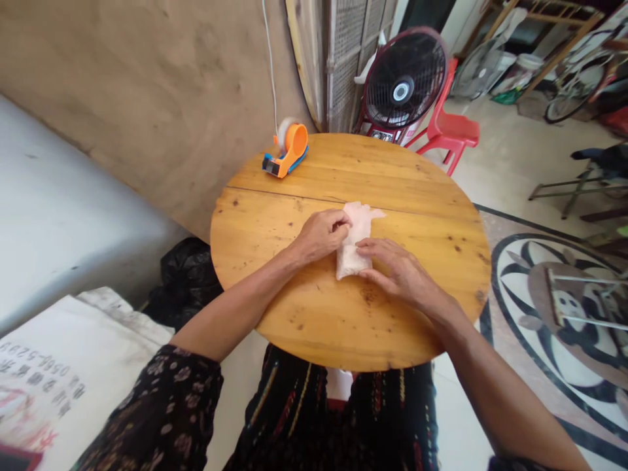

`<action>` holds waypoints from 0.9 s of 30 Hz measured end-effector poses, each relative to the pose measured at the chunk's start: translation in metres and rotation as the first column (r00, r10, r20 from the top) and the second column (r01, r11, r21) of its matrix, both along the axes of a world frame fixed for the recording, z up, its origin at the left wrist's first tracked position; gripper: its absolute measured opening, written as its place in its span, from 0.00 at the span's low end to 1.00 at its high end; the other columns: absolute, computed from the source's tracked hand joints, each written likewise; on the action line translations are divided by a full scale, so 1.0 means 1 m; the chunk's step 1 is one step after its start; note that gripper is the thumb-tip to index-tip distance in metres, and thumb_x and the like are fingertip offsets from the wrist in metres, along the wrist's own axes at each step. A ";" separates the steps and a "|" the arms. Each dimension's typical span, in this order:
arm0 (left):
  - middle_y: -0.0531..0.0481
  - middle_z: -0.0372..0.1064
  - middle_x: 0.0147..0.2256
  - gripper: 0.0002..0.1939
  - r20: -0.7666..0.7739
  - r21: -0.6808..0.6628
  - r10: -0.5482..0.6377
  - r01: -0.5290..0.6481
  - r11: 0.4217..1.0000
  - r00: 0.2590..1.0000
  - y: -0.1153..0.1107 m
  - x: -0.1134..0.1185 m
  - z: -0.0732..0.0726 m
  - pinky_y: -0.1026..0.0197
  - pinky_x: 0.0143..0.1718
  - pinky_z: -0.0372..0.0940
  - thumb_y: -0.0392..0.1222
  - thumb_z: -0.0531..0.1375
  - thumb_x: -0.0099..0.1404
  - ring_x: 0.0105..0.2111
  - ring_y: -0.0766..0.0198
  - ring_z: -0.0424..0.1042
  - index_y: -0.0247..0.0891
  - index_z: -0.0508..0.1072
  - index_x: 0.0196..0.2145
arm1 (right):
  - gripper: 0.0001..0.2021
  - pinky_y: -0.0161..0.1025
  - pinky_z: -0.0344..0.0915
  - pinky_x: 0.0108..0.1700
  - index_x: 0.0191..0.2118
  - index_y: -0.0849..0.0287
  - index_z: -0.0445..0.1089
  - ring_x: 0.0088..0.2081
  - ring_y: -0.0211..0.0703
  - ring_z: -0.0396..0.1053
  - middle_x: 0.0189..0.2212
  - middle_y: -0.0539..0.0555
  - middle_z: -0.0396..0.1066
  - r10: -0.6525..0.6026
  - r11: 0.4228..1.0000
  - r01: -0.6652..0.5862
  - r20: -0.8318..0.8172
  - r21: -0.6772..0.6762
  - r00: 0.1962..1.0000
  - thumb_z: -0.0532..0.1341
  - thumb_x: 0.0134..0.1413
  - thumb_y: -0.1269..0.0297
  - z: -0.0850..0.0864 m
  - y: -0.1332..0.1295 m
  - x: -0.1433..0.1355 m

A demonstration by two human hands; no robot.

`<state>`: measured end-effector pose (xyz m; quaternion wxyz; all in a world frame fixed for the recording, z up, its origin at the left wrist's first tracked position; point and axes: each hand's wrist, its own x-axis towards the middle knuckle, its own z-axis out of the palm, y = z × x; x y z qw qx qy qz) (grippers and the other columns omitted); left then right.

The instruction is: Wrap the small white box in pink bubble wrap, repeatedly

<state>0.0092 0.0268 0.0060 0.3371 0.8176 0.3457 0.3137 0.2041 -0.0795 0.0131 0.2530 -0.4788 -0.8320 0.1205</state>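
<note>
A small pale pink plastic bag (356,252) lies on the round wooden table (304,320), its lower part filled and its loose, crumpled top pointing away from me. My left hand (324,234) is at the bag's upper left edge, with fingers curled and pinched together; what lies between the fingertips is too small to make out. My right hand (395,267) rests at the right side of the filled part, fingers and thumb apart, fingertips touching the bag.
An orange and blue tape dispenser (289,152) stands at the table's back left edge. Behind the table are a fan (405,82) and a red chair (454,127). A black bag (189,278) and a white sack (83,353) are at the left.
</note>
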 end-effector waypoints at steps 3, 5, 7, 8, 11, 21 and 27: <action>0.52 0.70 0.26 0.14 -0.047 -0.080 0.049 -0.053 0.995 0.998 0.002 0.006 -0.005 0.64 0.29 0.57 0.47 0.56 0.63 0.26 0.67 0.64 0.35 0.74 0.29 | 0.15 0.56 0.67 0.58 0.52 0.55 0.70 0.56 0.53 0.70 0.54 0.61 0.72 0.015 1.000 -0.015 0.006 0.008 1.000 0.61 0.61 0.62 -0.001 0.001 0.001; 0.53 0.68 0.25 0.16 -0.087 -0.086 0.062 -0.069 0.994 0.994 0.004 0.010 -0.009 0.64 0.28 0.55 0.51 0.58 0.61 0.26 0.68 0.62 0.35 0.74 0.26 | 0.15 0.56 0.67 0.58 0.52 0.55 0.69 0.57 0.53 0.69 0.54 0.61 0.72 0.025 1.000 -0.025 0.001 0.014 1.000 0.61 0.61 0.63 -0.002 0.002 0.001; 0.54 0.67 0.23 0.14 -0.108 -0.081 0.079 -0.088 0.993 0.991 0.005 0.015 -0.011 0.64 0.27 0.53 0.49 0.59 0.59 0.25 0.68 0.62 0.36 0.72 0.24 | 0.15 0.56 0.67 0.58 0.52 0.54 0.69 0.57 0.53 0.69 0.55 0.61 0.72 0.027 1.000 -0.027 -0.005 0.013 1.000 0.61 0.61 0.63 -0.002 0.002 0.002; 0.54 0.66 0.23 0.12 -0.107 -0.081 0.090 -0.099 0.992 0.990 0.005 0.016 -0.011 0.64 0.27 0.53 0.47 0.59 0.59 0.25 0.68 0.61 0.36 0.72 0.23 | 0.15 0.57 0.67 0.58 0.52 0.54 0.70 0.57 0.53 0.69 0.55 0.61 0.72 0.027 1.000 -0.027 -0.003 0.013 1.000 0.61 0.60 0.63 -0.002 0.003 0.002; 0.55 0.65 0.22 0.08 -0.087 -0.096 0.132 -0.140 0.985 0.987 0.005 0.017 -0.009 0.65 0.26 0.52 0.40 0.57 0.57 0.25 0.68 0.61 0.36 0.70 0.23 | 0.14 0.57 0.68 0.56 0.52 0.55 0.70 0.56 0.54 0.70 0.54 0.62 0.72 0.026 0.999 -0.026 0.002 0.020 1.000 0.62 0.60 0.63 -0.001 0.003 0.001; 0.56 0.59 0.19 0.09 -0.214 -0.154 0.131 -0.166 0.974 0.968 0.007 0.009 -0.001 0.64 0.24 0.47 0.38 0.56 0.55 0.22 0.69 0.55 0.36 0.66 0.19 | 0.14 0.54 0.67 0.58 0.51 0.57 0.70 0.57 0.53 0.69 0.54 0.61 0.72 0.017 1.000 -0.017 -0.003 -0.012 1.000 0.62 0.59 0.63 -0.001 0.005 0.003; 0.56 0.58 0.19 0.10 -0.246 -0.117 0.103 -0.135 0.984 0.964 0.007 0.007 0.002 0.64 0.25 0.47 0.36 0.57 0.55 0.22 0.70 0.55 0.36 0.65 0.18 | 0.14 0.54 0.67 0.58 0.48 0.55 0.72 0.55 0.54 0.71 0.52 0.60 0.74 0.011 0.998 -0.015 -0.062 -0.065 0.998 0.64 0.57 0.60 0.001 0.011 0.005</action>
